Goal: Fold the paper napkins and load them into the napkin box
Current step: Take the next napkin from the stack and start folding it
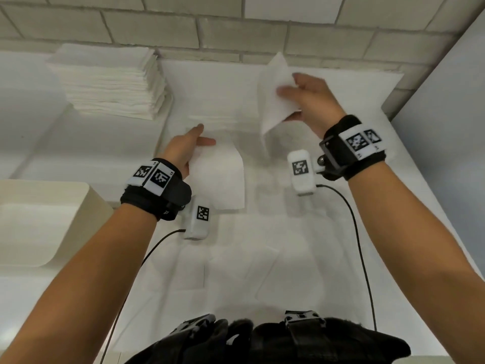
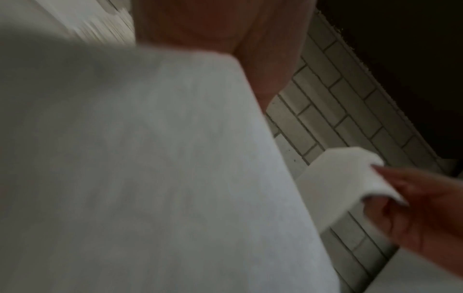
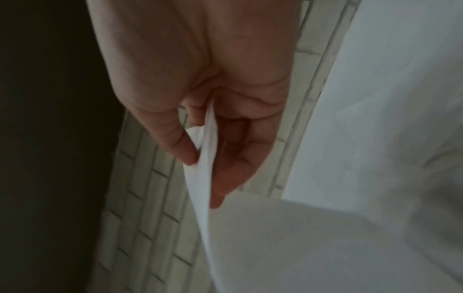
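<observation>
the white work surface (image 1: 262, 271) is spread in front of a tiled wall (image 1: 157, 32), and everything else is placed here against the napkin stack (image 1: 110, 82), which stands at the far left of that surface, close to the wall. the napkin box (image 1: 52, 219), pale and open-topped, is seen nearer the person than the stack, on the same left side. to the right of the stack and nearer, a napkin (image 1: 217, 177) is held off the surface by the left hand (image 1: 183, 151); the fingers are mostly hidden behind the sheet, with the thumb laid over its upper edge, so a grip is judged likely. further right of the stack, a second napkin (image 1: 275, 93) is pinched between the thumb and fingers of the right hand (image 1: 307, 98), its long axis running steeply from a far upper corner down toward the person. in the right wrist view the sheet is seen edge-on, clamped between thumb and fingers (image 3: 225, 168). the box lies to the left of both sheets, and the left hand is judged the nearer one for loading
</observation>
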Motion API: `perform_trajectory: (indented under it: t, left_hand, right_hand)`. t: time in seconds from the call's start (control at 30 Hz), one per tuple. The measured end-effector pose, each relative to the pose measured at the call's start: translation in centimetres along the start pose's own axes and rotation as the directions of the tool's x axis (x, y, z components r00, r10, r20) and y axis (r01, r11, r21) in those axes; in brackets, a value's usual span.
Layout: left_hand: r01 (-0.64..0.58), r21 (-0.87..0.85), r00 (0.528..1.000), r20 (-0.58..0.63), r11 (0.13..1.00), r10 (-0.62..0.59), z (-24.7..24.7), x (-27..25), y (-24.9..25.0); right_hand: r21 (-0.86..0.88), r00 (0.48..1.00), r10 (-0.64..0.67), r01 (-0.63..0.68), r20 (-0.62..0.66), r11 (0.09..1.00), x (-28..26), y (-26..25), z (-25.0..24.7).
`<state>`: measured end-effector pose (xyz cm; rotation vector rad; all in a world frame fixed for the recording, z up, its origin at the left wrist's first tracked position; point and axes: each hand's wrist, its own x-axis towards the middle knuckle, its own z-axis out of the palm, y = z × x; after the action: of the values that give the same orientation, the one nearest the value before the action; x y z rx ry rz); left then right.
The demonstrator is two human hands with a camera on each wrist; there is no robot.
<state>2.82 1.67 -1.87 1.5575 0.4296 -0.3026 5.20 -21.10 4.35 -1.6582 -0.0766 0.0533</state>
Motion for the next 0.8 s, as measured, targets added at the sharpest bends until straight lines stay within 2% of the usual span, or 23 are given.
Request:
perform_trajectory:
  t: [0.07,0.13,0.2,0.27,0.33,0.4,0.47,0.57,0.63,0.73,0.8]
  left_hand:
    - [0.019,0.038,0.994,0.11,0.999,-0.023,0.7,-0.8,0.4]
    - [0.031,0.028,0.962,0.271,0.999,-0.038,1.6,-1.9,0.8]
    - [0.035,-0.028,0.917,0.398,0.999,-0.021,2.5,-2.7,1.2]
    - [0.035,-0.158,0.889,0.455,0.987,0.041,3.1,-3.1,1.5]
    - [0.005,-0.311,0.876,0.46,0.95,0.146,3.4,-3.0,1.7]
    - [-0.009,-0.39,0.879,0.436,0.921,0.193,3.2,-2.5,1.5]
    - [-0.008,-0.441,0.914,0.361,0.897,0.185,2.9,-1.7,0.8]
    - [-0.093,-0.498,0.947,0.222,0.862,0.231,2.5,-1.3,0.7]
    - [-0.163,-0.47,0.94,0.193,0.867,0.281,2.1,-1.4,1.3]
    - [-0.28,-0.307,0.923,0.174,0.91,0.343,1.9,-2.1,2.2]
    - [-0.326,-0.211,0.914,0.177,0.922,0.364,1.9,-2.7,2.3]
  right_hand:
    - [0.227,0.998,-0.049,0.041,0.03,0.973,-0.2,-1.8,0.3]
    - [0.379,0.997,-0.056,0.033,0.051,0.925,-0.2,-2.3,0.9]
    - [0.45,0.998,-0.017,-0.016,0.068,0.893,-0.4,-1.7,1.6]
    - [0.472,0.995,0.05,-0.086,0.088,0.877,-1.1,-0.5,2.2]
    - [0.474,0.988,0.105,-0.148,0.116,0.868,-2.0,0.8,2.5]
    - [0.478,0.982,0.131,-0.18,0.134,0.86,-3.0,2.0,2.5]
    - [0.428,0.981,0.136,-0.185,0.141,0.885,-3.9,2.9,2.3]
    - [0.235,0.971,0.168,-0.206,0.17,0.95,-5.4,3.7,2.0]
    - [0.159,0.968,0.179,-0.208,0.175,0.965,-6.0,3.9,1.8]
    - [0.148,0.987,0.136,-0.147,0.082,0.978,-5.9,2.5,1.5]
    - [0.073,0.994,0.09,-0.094,0.062,0.993,-5.5,1.1,1.3]
